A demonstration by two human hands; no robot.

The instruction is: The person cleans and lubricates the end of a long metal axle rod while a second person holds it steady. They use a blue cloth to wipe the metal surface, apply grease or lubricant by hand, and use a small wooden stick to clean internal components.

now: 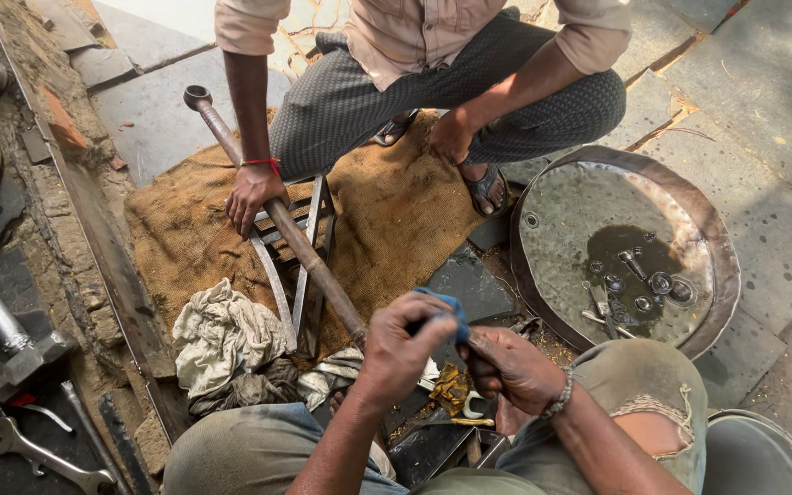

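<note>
Evidently your left hand (401,353) pinches a blue cloth (446,313) over the long rusty rod's (309,258) near end; your right hand's (511,367) fingers curl beside it, while a co-worker's hand (251,194) steadies the rod on the metal stand (300,266).

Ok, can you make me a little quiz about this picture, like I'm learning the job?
1. True or false: the left hand presses a blue cloth against the long rusty rod.
2. Where do the small metal parts lie?
A. on the burlap sack
B. in the round metal pan
C. on the pale rag
3. Fill in: the other person's hand rests on the rod above a metal ____.

Key
1. True.
2. B, in the dark liquid of the round metal pan.
3. Stand, which sits on the burlap sack.
</note>
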